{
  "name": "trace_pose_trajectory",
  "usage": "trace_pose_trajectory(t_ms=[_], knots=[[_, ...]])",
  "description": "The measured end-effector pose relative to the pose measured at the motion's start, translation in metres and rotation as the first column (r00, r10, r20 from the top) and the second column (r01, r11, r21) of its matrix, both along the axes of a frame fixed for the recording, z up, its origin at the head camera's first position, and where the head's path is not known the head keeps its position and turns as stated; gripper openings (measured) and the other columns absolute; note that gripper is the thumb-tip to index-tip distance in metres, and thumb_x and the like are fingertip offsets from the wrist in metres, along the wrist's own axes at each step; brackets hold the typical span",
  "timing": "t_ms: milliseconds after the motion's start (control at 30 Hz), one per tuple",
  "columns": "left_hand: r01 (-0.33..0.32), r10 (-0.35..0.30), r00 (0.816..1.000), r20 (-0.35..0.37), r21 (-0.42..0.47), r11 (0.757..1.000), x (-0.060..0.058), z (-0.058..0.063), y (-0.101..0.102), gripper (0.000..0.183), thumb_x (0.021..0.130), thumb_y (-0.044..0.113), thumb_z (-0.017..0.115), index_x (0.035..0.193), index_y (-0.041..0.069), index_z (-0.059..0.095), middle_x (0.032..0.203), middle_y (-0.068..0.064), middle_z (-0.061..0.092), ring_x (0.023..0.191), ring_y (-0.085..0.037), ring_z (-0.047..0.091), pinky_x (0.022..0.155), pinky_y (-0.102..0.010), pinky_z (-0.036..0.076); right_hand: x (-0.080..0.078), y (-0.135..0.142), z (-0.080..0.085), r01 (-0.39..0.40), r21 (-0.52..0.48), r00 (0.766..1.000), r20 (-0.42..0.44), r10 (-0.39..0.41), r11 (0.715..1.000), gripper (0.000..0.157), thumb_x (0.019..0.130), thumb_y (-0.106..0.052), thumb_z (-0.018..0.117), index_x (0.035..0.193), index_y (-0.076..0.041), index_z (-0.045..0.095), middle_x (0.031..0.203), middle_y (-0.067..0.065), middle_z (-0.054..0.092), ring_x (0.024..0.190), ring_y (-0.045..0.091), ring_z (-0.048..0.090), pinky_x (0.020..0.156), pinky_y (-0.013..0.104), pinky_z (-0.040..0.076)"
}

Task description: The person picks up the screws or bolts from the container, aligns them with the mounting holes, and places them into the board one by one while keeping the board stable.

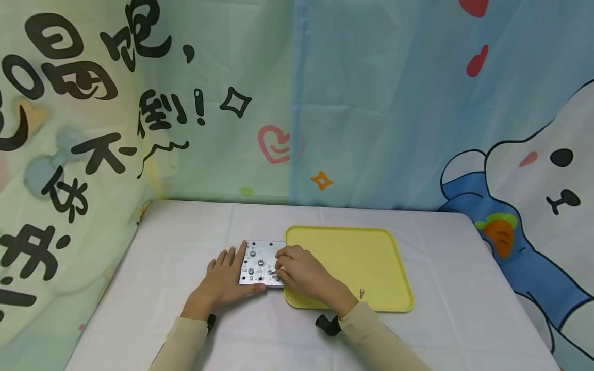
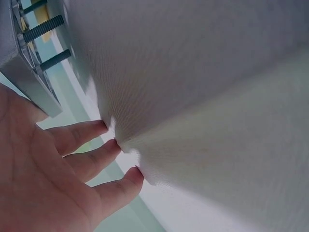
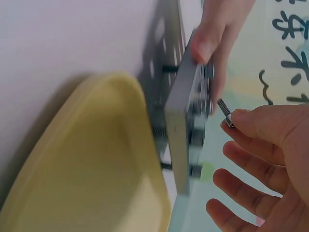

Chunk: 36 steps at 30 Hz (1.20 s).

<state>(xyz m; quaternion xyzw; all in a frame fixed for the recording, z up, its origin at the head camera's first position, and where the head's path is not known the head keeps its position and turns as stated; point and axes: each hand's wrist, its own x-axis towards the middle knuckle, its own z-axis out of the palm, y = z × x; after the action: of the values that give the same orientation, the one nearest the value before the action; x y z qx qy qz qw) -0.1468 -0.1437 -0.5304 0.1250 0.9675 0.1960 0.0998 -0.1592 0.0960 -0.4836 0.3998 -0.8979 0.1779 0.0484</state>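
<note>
Nearest to me, a loose screw (image 1: 361, 293) rests on the near edge of the yellow tray (image 1: 371, 257). A little farther off, my right hand (image 1: 301, 270) pinches a metal screw (image 3: 224, 110) by its head between thumb and forefinger, the other fingers loosely bent. My left hand (image 1: 227, 281) is spread, thumb along the near edge of the silver metal plate (image 1: 267, 253), forefinger at its left edge, other fingertips on the white-covered worktop (image 1: 204, 221). The plate lies left of my right hand, beside the tray's left rim. The pinched screw leans over it, long axis tilted, threaded end pointing left and slightly down. Beyond hangs the printed curtain (image 1: 371, 129).
</note>
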Motion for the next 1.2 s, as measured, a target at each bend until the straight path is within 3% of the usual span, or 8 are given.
trace_pose_trajectory(t_ms=[100,400,1200], knots=[[-0.002,0.002,1.000,0.007,0.001,1.000,0.000,0.001,0.000,0.122,0.077,0.084,0.058,0.162,0.011,0.010,0.156,-0.030,0.028,0.143,-0.049,0.026,0.110,-0.065,0.025,0.001,-0.011,0.002,-0.008,0.027,1.000,0.030,0.007,1.000,0.008,0.097,-0.012,0.066,0.093,-0.009,0.072,0.115,0.008,0.063,0.106,0.028,0.058,0.091,0.041,0.050],[-0.011,0.011,1.000,0.002,0.021,1.000,0.000,0.003,0.000,0.121,0.077,0.083,0.059,0.162,0.011,0.012,0.156,-0.029,0.029,0.142,-0.049,0.026,0.110,-0.064,0.025,0.001,-0.024,-0.005,-0.035,0.097,0.999,0.010,0.034,0.995,0.007,0.098,-0.016,0.067,0.093,-0.012,0.071,0.114,0.003,0.063,0.102,0.023,0.057,0.088,0.036,0.049],[-0.001,0.001,1.000,-0.012,0.008,1.000,-0.001,-0.003,-0.003,0.119,0.078,0.082,0.058,0.162,0.012,0.012,0.156,-0.028,0.030,0.143,-0.048,0.026,0.110,-0.064,0.024,0.002,-0.035,-0.006,-0.019,0.120,1.000,-0.017,0.021,0.993,0.009,0.099,-0.018,0.064,0.095,-0.014,0.072,0.113,0.002,0.063,0.102,0.021,0.057,0.088,0.034,0.049]])
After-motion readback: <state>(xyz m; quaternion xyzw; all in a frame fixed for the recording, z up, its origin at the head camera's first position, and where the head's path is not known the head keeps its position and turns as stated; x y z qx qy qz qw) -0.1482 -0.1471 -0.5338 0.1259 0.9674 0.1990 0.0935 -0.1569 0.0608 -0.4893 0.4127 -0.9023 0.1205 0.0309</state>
